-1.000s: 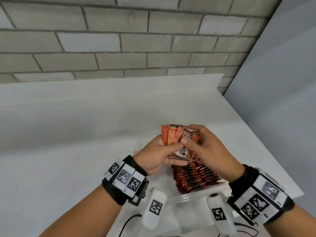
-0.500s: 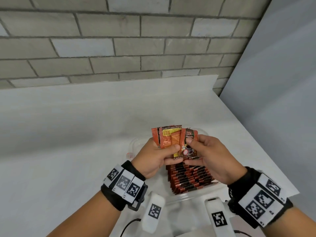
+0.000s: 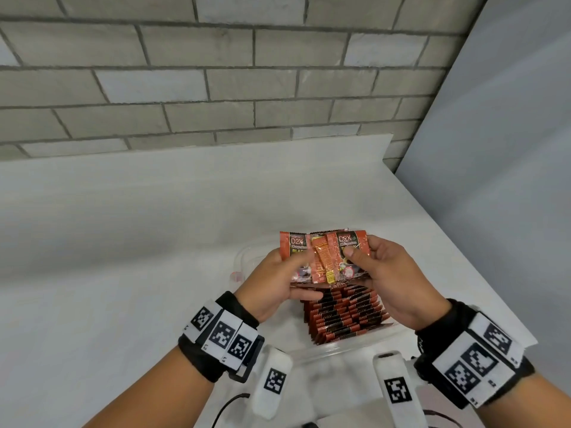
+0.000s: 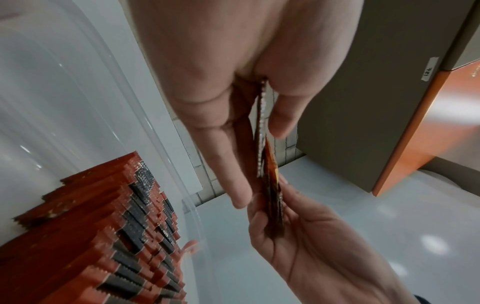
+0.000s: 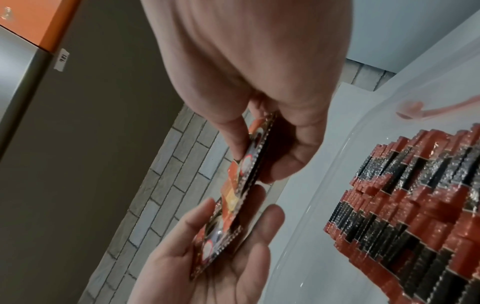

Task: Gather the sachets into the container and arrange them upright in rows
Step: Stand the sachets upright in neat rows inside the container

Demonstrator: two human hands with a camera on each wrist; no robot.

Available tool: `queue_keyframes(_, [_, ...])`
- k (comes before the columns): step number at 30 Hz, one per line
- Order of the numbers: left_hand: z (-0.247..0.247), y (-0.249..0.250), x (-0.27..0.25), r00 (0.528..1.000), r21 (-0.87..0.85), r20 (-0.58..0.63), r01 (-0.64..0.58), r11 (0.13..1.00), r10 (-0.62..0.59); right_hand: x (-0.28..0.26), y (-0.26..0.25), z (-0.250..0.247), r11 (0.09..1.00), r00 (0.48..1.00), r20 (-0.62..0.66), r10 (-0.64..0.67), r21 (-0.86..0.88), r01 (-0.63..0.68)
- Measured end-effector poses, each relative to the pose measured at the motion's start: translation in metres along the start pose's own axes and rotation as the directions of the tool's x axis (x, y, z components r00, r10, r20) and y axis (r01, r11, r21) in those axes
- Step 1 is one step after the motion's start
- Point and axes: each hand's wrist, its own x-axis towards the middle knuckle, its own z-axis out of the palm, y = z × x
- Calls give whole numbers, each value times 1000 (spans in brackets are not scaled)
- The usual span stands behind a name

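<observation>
Both hands hold a fanned bunch of red-orange sachets (image 3: 324, 256) upright above the clear plastic container (image 3: 355, 345). My left hand (image 3: 278, 279) pinches the bunch's left side, thumb in front. My right hand (image 3: 383, 273) pinches the right side, thumb on the front sachet. One sachet in the middle shows its orange back. Below them a tight row of upright sachets (image 3: 343, 313) fills the container's right half. In the left wrist view the held sachets (image 4: 270, 181) show edge-on between thumb and fingers, with the row (image 4: 109, 236) to the left. The right wrist view shows the bunch (image 5: 233, 195) and row (image 5: 415, 201).
The container sits on a white table (image 3: 123, 242) near its front right corner. A grey brick wall (image 3: 216, 72) stands behind the table and a plain grey panel (image 3: 494, 180) stands to the right. The container's left half holds no sachets.
The bunch has been spread wider between the hands, and the right thumb has shifted onto the front sachet. The hands have stayed above the container.
</observation>
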Motion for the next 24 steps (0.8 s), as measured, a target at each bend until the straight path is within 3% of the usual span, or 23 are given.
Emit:
queue_keyframes(4, [1,2,-2,1000,-24,-17,0,1000,0,-3,-2,3,1000,999,36,4,-1,-4])
queue_keyframes(8, [12,5,-8,993,31,109,-53,998,50,-9,-5,17,999,994,108,-21,-30,25])
queue_keyframes(11, [16,1,-9,989,-25,139,-56,998,59,-11,-8,28,962,989,76,-129,-233,144])
queue_keyframes(14, [14,3,-10,990,-156,140,-12,988,34,-11,-8,33,844,978,87,-190,-494,208])
queue_keyframes(18, [7,6,-9,993,-209,122,35,977,-9,-13,-16,26,826,971,95,-219,-512,237])
queue_keyframes(20, [5,6,-8,993,-204,115,46,978,-22,-18,-25,22,680,926,232,-298,-629,376])
queue_keyframes(22, [5,8,-9,992,-216,123,67,974,-41,-20,-29,24,432,858,414,-304,-743,511])
queue_keyframes(24, [8,10,-9,988,-229,150,76,970,-42,-19,-25,28,236,822,501,-271,-793,561])
